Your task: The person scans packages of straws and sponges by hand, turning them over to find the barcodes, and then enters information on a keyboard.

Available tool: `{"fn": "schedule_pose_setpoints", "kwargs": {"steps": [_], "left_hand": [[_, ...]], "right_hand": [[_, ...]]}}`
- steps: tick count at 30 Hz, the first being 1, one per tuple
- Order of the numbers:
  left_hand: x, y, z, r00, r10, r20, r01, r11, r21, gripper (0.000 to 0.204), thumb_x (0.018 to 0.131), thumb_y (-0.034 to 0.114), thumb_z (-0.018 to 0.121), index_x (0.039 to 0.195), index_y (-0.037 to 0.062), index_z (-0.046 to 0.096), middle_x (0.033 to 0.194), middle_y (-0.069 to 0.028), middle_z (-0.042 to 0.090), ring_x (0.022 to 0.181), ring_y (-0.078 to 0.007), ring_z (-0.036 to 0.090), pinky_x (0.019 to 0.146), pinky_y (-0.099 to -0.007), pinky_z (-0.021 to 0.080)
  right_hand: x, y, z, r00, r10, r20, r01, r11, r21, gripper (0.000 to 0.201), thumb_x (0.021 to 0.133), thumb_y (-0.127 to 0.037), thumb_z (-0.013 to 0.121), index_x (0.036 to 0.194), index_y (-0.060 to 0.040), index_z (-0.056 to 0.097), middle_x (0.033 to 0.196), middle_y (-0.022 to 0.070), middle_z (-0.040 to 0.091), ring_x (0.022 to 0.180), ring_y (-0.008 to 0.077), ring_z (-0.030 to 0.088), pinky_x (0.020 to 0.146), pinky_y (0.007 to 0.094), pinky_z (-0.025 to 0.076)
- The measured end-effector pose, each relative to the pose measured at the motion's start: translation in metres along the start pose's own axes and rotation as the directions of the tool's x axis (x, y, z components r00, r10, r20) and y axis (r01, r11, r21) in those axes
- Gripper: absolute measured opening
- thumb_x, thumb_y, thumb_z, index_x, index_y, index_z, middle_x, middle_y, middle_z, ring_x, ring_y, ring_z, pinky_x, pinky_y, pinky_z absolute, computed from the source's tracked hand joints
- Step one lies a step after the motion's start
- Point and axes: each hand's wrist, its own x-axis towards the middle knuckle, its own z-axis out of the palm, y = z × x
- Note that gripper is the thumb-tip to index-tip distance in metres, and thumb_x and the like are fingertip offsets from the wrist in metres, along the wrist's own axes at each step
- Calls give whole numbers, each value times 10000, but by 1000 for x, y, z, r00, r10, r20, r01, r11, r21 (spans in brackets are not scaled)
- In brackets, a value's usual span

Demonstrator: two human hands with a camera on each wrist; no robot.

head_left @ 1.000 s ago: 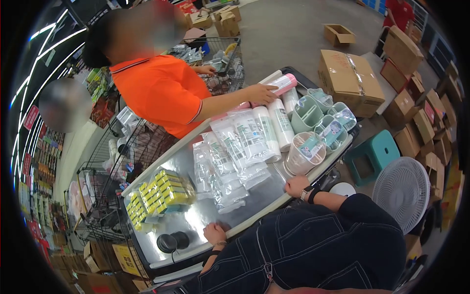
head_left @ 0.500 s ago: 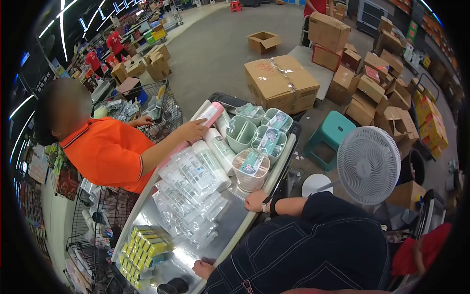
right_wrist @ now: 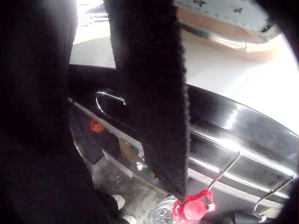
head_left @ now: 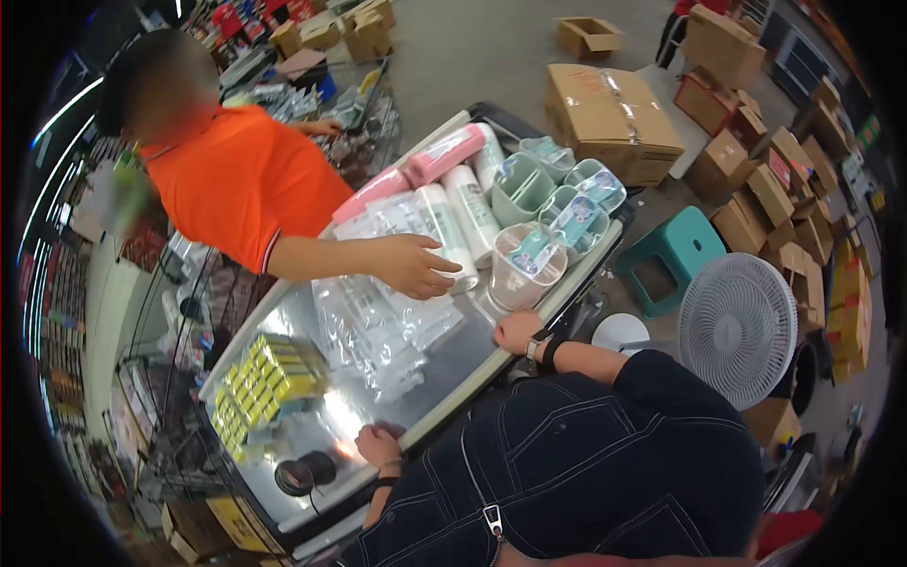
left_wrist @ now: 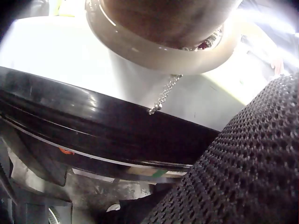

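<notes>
My left hand (head_left: 378,444) rests at the near edge of the metal counter (head_left: 453,352), beside two dark round objects (head_left: 305,472), its fingers loosely bent and holding nothing. Further along that edge lies my right hand (head_left: 519,333), also loosely curled, close to a clear pinkish plastic cup (head_left: 527,267). In the left wrist view, a bangle (left_wrist: 154,58) and a chain hang by the counter rim; the hand itself is mostly outside that view. A watch strap (right_wrist: 229,18) shows in the right wrist view. Clear plastic packs (head_left: 373,326) and white rolls (head_left: 470,215) lie between the hands and another person.
A person in an orange shirt (head_left: 248,184) stands across the counter, one hand (head_left: 414,266) over the packs. Yellow packs (head_left: 269,383), pink rolls (head_left: 444,153) and green containers (head_left: 521,189) are on it. A teal stool (head_left: 671,260), fan (head_left: 737,331) and cardboard box (head_left: 612,123) stand nearby.
The other person's hand has left the pink roll and come toward the near side, over the clear packs. My view has swung right and partly back; both my hands stay at the counter edge.
</notes>
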Motion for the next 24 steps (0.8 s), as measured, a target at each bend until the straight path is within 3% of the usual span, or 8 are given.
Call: {"fn": "schedule_pose_setpoints", "kwargs": {"steps": [24], "left_hand": [[2,6,-4,1000,-10,3,10,1000,17,81,706,100,468,713,55,535,730,-110,544,753,-302,472,686,-401,388]], "right_hand": [[1,1,1,996,-30,-78,31,1000,4,236,713,-247,490,583,-83,599,548,128,566,543,306,561,579,414,440]]}}
